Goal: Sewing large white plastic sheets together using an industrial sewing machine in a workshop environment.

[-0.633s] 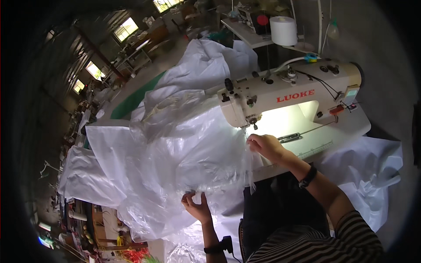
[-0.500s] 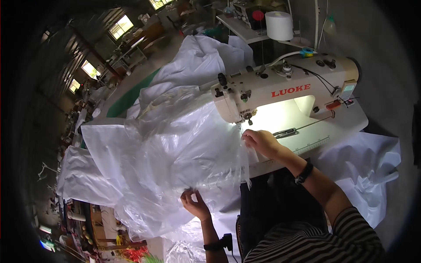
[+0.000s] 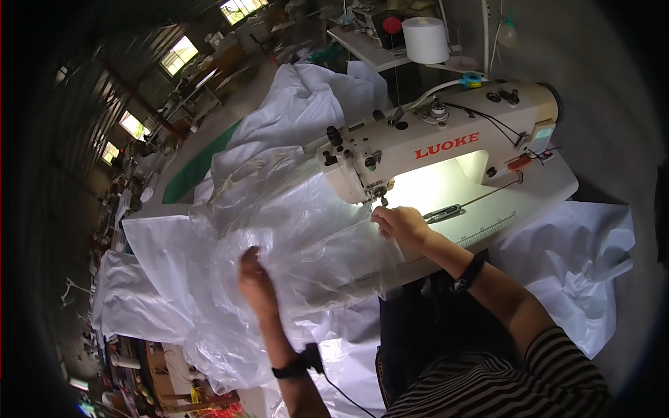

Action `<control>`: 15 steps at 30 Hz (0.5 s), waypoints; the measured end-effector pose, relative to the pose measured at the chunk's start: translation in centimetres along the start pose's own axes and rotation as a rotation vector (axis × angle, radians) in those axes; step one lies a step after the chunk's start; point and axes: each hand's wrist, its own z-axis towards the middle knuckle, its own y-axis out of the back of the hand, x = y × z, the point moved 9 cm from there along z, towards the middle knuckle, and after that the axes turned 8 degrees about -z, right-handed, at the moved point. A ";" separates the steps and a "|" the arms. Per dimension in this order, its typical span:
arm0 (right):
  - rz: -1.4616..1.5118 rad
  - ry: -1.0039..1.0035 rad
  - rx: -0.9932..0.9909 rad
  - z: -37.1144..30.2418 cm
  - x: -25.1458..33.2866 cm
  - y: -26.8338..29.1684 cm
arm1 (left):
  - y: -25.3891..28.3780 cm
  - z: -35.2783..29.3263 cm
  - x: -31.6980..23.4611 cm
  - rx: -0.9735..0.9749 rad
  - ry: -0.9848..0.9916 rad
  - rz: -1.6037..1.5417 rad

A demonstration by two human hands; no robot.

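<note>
A thin, clear plastic sheet (image 3: 313,240) spreads in wrinkles over the bed of a white sewing machine (image 3: 446,129). Close to the lit needle area, my right hand (image 3: 403,228) is closed, its fingertips pinching the sheet's right edge. My left hand (image 3: 259,284) is over the sheet's left part, smeared by motion, so its grip on the plastic does not show. White fabric (image 3: 157,244) lies under and beyond the plastic, heaped to the left and behind the machine head. The needle and presser foot are hard to make out in the glare.
A white thread cone (image 3: 425,40) stands behind the machine. More white sheeting (image 3: 568,261) hangs at the right, below the machine's edge. A green strip (image 3: 202,164) shows at the far left. From my left wrist's black band (image 3: 298,364) runs a cable.
My left hand has moved left and away from me across the plastic, whose front part has shifted and folded. My right hand stays by the needle, still pinching. The whole view has shifted slightly.
</note>
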 end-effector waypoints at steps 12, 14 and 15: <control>-0.044 -0.065 -0.040 -0.5 0.5 0.7 | -17.2 -7.1 -11.4 0.488 -0.310 0.049; -0.198 0.018 -0.297 -3.3 2.5 3.2 | -17.4 -7.1 -11.1 0.476 -0.285 0.040; -0.213 0.002 -0.263 -4.4 3.1 3.4 | -17.4 -7.0 -11.1 0.465 -0.261 0.033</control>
